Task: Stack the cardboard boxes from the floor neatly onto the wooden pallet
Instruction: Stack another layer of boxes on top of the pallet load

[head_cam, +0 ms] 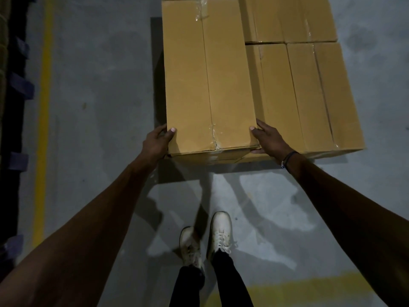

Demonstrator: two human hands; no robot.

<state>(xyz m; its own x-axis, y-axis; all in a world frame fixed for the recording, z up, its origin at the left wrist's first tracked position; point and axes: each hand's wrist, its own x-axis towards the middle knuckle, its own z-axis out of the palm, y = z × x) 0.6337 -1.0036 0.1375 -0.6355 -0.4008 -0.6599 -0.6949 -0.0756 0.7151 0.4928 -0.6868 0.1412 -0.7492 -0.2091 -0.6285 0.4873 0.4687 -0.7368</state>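
now both hands clasp the long cardboard box point(208, 80) at its near corners, left hand point(157, 141) at eight o'clock, right hand point(269, 139) at four; it sits atop the stacked boxes point(309, 96), looking stiff, bulky, probably heavy.

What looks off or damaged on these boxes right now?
The long box gripped by the left hand and right hand has torn, wrinkled tape and a crumpled patch at its near seam. It also sits higher than the neighbouring boxes. Otherwise nothing is spilled.
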